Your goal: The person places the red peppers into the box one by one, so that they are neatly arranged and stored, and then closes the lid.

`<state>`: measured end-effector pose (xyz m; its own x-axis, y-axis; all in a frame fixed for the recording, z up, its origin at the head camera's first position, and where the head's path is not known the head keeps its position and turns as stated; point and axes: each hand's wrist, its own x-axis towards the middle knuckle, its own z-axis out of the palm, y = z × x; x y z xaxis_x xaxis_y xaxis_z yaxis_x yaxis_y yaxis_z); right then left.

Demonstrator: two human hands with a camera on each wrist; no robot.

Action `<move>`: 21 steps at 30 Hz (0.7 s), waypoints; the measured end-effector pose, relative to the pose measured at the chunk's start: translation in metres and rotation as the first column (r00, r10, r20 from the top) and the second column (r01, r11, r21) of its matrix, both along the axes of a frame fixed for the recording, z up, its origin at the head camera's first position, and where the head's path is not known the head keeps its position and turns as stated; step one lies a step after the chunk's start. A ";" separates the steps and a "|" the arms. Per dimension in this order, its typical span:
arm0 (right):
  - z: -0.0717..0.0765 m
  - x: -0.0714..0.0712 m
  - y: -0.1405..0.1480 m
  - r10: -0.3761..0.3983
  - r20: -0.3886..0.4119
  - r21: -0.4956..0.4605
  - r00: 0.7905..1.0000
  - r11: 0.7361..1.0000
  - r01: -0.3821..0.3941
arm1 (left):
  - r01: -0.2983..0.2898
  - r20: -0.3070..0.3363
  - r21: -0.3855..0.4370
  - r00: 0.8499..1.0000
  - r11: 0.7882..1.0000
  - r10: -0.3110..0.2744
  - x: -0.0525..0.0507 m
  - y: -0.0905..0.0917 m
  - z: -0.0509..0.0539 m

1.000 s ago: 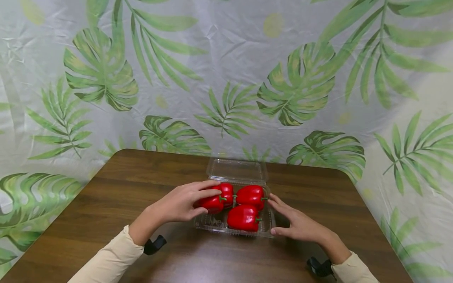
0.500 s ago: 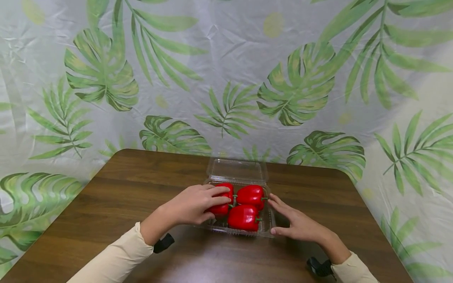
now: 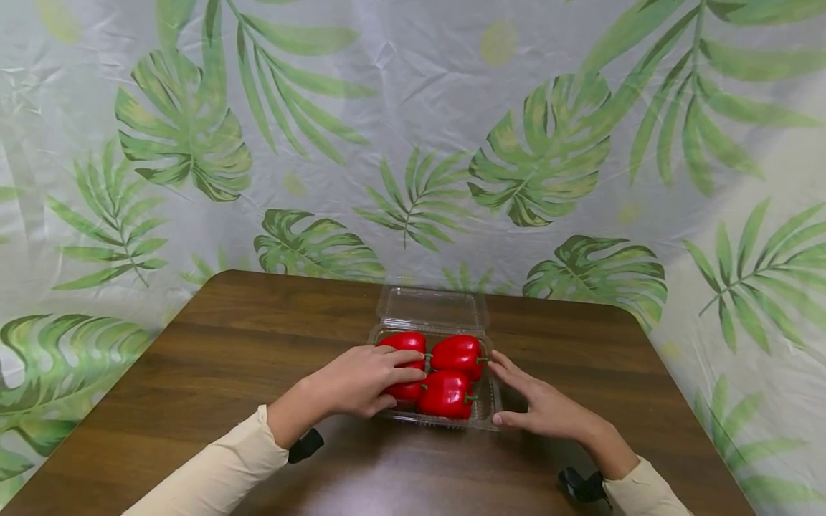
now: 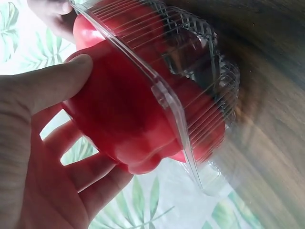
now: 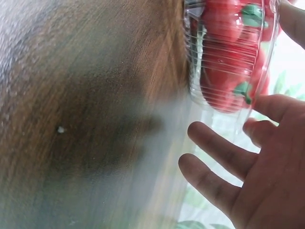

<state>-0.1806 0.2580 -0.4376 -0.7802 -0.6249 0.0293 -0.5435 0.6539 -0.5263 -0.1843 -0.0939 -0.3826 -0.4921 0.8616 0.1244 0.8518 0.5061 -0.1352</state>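
Observation:
Low in the front left of a clear plastic clamshell container (image 3: 488,408), my left hand (image 3: 358,380) holds a red bell pepper (image 4: 124,105). The left wrist view shows the thumb on one side of it and the fingers round the other. Three more red bell peppers sit in the container: one at back left (image 3: 405,339), partly hidden by my fingers, one at back right (image 3: 455,356) and one at front right (image 3: 445,396). My right hand (image 3: 548,408) rests against the container's right side, its fingers spread and thumb at the front corner.
The container's hinged lid (image 3: 432,308) lies raised toward the far side. Brown wooden table (image 3: 290,308) surrounds the container. A leaf-patterned cloth (image 3: 413,143) hangs behind the table's far edge.
My left hand has moved right and slightly down with its bell pepper, from above the other left pepper into the front left of the container. The right hand has stayed put.

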 end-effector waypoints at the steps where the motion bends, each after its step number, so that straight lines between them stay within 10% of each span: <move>1: 0.000 0.000 0.000 0.000 -0.001 -0.001 1.000 1.000 0.000 | 0.004 0.004 0.007 1.000 1.000 -0.004 0.000 0.000 0.000; 21: -0.006 0.000 0.001 -0.034 -0.028 -0.024 0.999 0.999 0.034 | -0.005 0.178 0.188 0.984 0.982 -0.029 -0.009 -0.010 -0.015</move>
